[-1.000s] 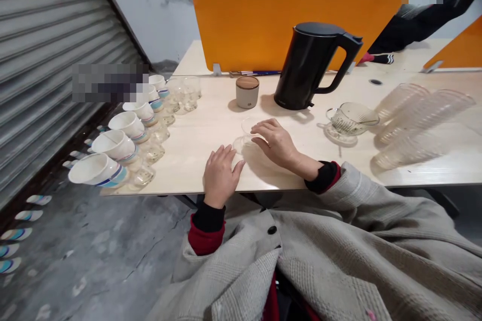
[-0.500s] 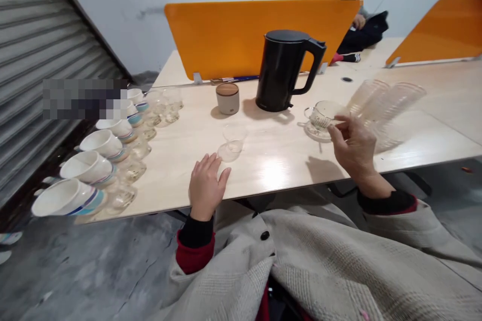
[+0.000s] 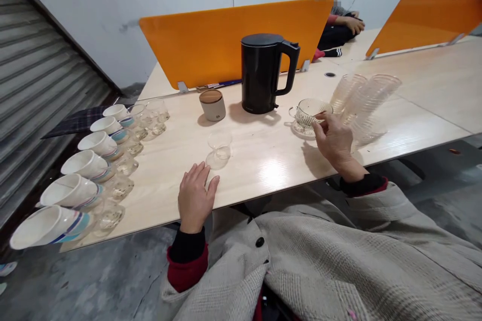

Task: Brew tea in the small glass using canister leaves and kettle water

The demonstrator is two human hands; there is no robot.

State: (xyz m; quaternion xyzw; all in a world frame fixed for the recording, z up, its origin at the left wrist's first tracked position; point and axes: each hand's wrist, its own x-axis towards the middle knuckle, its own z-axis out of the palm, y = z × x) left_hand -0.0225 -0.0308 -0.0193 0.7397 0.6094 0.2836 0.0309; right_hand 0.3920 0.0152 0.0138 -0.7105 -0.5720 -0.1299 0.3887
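Observation:
My right hand (image 3: 334, 139) is at the right rim of a ribbed clear glass cup (image 3: 307, 116), which stands on a glass saucer (image 3: 298, 131). Its thumb and forefinger are pinched together over the rim. Whatever lies between them is too small to make out. My left hand (image 3: 196, 198) rests palm down near the table's front edge, fingers stretched out and thumb apart, holding nothing. Just beyond its fingertips stands a small clear plastic cup (image 3: 220, 146).
Behind stand a black electric kettle (image 3: 259, 75) and a grey canister (image 3: 213, 109) with a wooden lid. Stacked clear cups (image 3: 371, 95) lean at right. Paper cups (image 3: 73, 193) and clear cups (image 3: 119, 185) line the left edge. A person (image 3: 335, 22) sits beyond the orange divider (image 3: 196, 45).
The view has shifted, so the table's things sit further left in the picture. My right hand stays pinched at the glass cup, and my left hand still lies on the table.

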